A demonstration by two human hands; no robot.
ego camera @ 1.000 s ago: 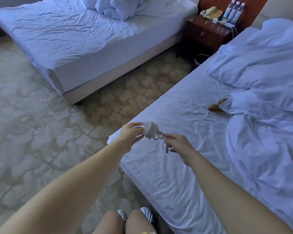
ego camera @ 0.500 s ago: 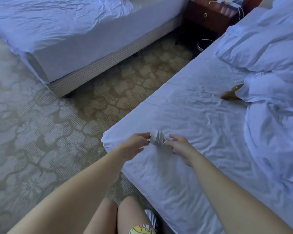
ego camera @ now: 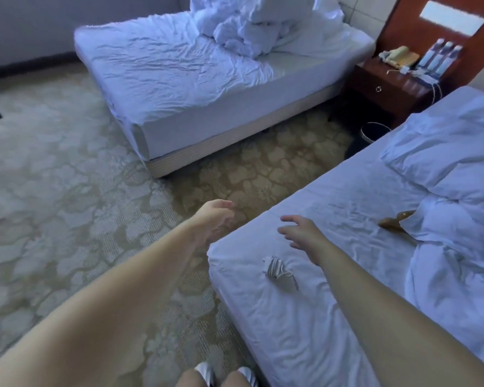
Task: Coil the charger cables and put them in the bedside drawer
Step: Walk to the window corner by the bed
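now empty and relaxed, left hand point(ego camera: 217, 219) and right hand point(ego camera: 301, 233) are leaving the coiled charger point(ego camera: 277, 270) at their six o'clock, drawer point(ego camera: 380, 89) trip remaining.

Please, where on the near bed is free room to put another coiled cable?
Bare sheet lies between the coiled charger and the brown object, past the right hand. The nightstand top is crowded with phone, bottles.

Two unmade beds: far bed point(ego camera: 165, 74) at top centre, near bed point(ego camera: 305, 331) at lower right. One coiled charger point(ego camera: 277, 270), lower centre. One nightstand point(ego camera: 397, 93), upper right, bearing three bottles point(ego camera: 442, 58) and one telephone point(ego camera: 398, 55). One bin point(ego camera: 373, 132). Two hands: left hand point(ego camera: 217, 219), right hand point(ego camera: 302, 233).
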